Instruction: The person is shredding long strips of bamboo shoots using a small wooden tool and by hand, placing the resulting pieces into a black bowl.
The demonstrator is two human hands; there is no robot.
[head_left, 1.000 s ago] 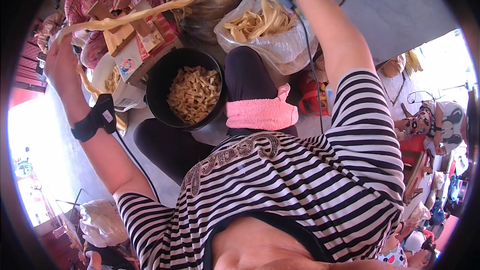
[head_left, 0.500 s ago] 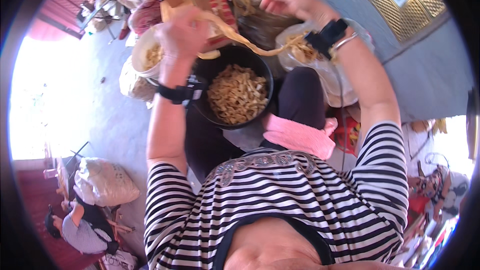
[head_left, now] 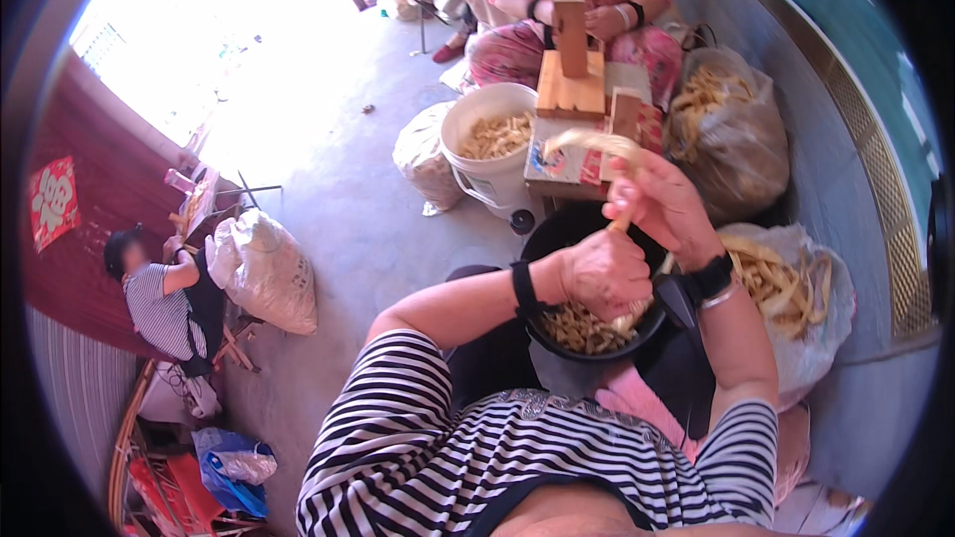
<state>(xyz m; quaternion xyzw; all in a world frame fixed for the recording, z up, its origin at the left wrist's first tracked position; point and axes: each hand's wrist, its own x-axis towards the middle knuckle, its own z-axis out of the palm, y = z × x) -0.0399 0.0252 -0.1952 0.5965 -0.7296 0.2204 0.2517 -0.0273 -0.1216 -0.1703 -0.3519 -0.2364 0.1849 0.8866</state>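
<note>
Head view: a pale tan fibrous strip [head_left: 597, 144] is held over the black bucket [head_left: 557, 239] of cut pieces. The right hand [head_left: 662, 204] is closed on its upper part, the left hand [head_left: 605, 273] fisted round its lower end. Judged light, pliant, dry; best gripped near both ends.

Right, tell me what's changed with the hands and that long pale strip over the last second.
Both hands came in from spread wide to close together over the black bucket. The left hand now grips the pale strip low down, the right hand just above it, and the strip looks gathered rather than stretched out. The bucket stays on the lap, still holding cut pieces; the plastic bag of strips remains at the right.
</note>
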